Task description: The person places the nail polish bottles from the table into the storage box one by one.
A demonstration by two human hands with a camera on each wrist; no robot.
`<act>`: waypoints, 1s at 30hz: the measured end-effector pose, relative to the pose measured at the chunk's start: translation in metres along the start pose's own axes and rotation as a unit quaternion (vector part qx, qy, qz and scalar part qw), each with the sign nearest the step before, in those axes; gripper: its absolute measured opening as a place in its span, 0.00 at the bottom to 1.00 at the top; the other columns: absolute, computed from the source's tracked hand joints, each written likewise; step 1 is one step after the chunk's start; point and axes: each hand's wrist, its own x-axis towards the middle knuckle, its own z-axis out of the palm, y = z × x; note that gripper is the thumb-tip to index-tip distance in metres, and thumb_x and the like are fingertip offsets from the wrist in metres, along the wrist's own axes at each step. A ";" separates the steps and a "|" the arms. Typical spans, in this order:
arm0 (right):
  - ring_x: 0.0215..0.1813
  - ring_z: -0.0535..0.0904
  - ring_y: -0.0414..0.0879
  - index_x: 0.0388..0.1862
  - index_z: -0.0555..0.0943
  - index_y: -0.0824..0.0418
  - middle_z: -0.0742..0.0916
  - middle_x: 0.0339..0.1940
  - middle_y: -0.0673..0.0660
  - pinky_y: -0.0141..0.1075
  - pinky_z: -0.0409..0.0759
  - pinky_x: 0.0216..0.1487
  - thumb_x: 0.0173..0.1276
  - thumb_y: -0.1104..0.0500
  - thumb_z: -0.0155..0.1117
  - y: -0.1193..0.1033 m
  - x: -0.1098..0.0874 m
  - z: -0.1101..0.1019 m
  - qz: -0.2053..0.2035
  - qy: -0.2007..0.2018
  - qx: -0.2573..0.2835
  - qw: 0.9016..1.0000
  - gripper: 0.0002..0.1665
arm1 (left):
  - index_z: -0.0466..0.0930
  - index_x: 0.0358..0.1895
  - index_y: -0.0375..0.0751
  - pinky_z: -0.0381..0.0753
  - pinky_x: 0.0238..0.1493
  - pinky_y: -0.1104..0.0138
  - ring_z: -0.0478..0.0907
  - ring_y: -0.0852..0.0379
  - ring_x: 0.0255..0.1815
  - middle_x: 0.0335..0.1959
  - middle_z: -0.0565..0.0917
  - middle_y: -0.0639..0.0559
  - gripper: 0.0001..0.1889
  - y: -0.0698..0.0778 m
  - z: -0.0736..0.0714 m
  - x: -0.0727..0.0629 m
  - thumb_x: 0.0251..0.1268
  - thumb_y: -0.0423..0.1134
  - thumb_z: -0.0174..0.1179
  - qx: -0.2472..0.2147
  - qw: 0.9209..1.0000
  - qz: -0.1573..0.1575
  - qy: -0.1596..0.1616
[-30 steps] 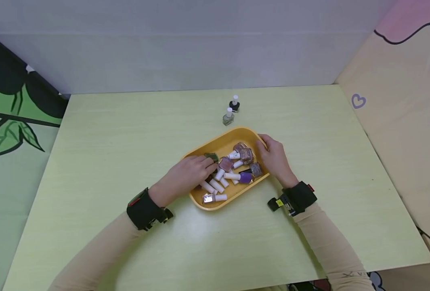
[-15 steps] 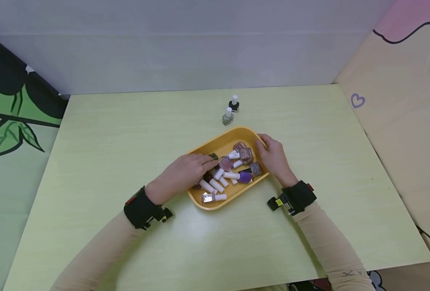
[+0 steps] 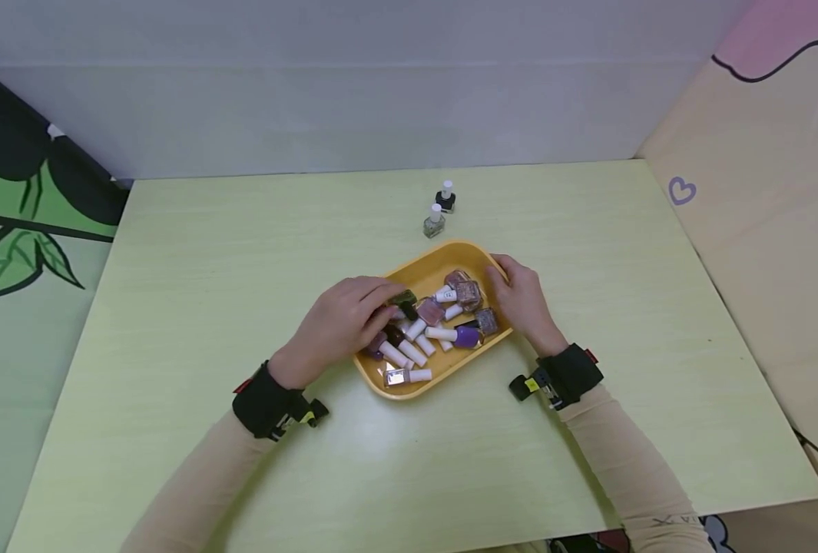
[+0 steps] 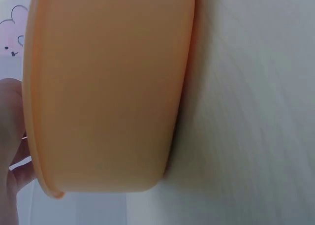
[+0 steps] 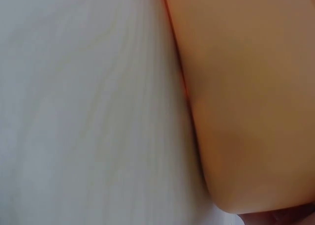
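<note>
A yellow tray (image 3: pixel 409 393) sits at a slant on the table, holding several nail polish bottles, mostly white-capped. My left hand (image 3: pixel 336 322) reaches over its left end. Thumb and fingers pinch a dark green nail polish bottle (image 3: pixel 403 297) with a black cap; the fingertips are partly hidden. In the left wrist view, the tray's outer wall (image 4: pixel 108 87) covers most of the hand's work. My right hand (image 3: pixel 519 299) grips the tray's right end, thumb over the rim. The right wrist view shows mainly the tray's side (image 5: pixel 251 97). A purple nail polish bottle (image 3: pixel 468 337) lies near the right hand.
Beyond the tray, a clear greyish nail polish bottle (image 3: pixel 434 223) and a black one (image 3: pixel 446 198) stand upright on the pale table (image 3: pixel 243 253). A grey wall panel (image 3: pixel 381 115) rises at the table's back edge.
My left hand has drawn back slightly up and left, and its fingers have spread around the green bottle, baring its black cap and nearby bottles. The right hand and tray have stayed put.
</note>
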 end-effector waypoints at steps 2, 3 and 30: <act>0.63 0.80 0.58 0.67 0.76 0.70 0.84 0.61 0.68 0.52 0.78 0.67 0.84 0.61 0.51 0.000 0.000 0.000 -0.001 0.000 0.000 1.000 0.21 | 0.83 0.60 0.36 0.83 0.60 0.54 0.84 0.47 0.55 0.54 0.87 0.43 0.21 -0.002 0.001 -0.003 0.66 0.37 0.71 -0.019 0.999 -0.022 0.027; 0.63 0.80 0.58 0.67 0.76 0.70 0.84 0.61 0.68 0.52 0.78 0.67 0.84 0.61 0.51 0.000 0.000 0.000 -0.001 0.000 0.000 1.000 0.21 | 0.82 0.61 0.36 0.83 0.61 0.53 0.84 0.47 0.56 0.55 0.87 0.43 0.21 -0.004 0.002 -0.004 0.66 0.36 0.71 -0.029 0.998 -0.033 0.038; 0.66 0.80 0.58 0.67 0.78 0.68 0.85 0.61 0.67 0.51 0.77 0.69 0.84 0.60 0.51 0.004 0.001 -0.001 -0.010 0.002 0.007 1.000 0.20 | 0.79 0.67 0.36 0.81 0.63 0.47 0.83 0.42 0.61 0.59 0.85 0.38 0.18 -0.026 0.019 -0.020 0.83 0.38 0.51 -0.309 0.908 -0.283 -0.015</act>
